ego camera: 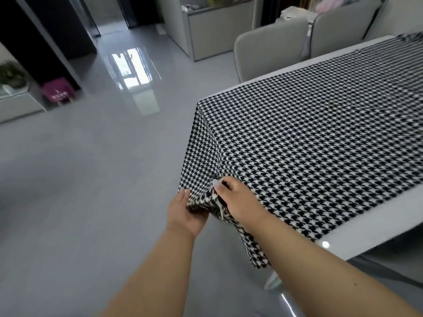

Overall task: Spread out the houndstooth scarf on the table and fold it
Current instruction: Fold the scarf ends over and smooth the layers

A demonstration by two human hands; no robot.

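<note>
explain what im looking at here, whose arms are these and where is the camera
There is no machine here. The one picture comes from a wide-angle camera worn on a person's head, looking forward and down, so the two bare arms are that person's own. A black-and-white houndstooth scarf lies spread over a pale table, with its near end hanging over the table's end. The left hand cups that bunched end from below, and the right hand grips it from above. Behind the table stand grey chairs, and the glossy floor reflects a window.
</note>
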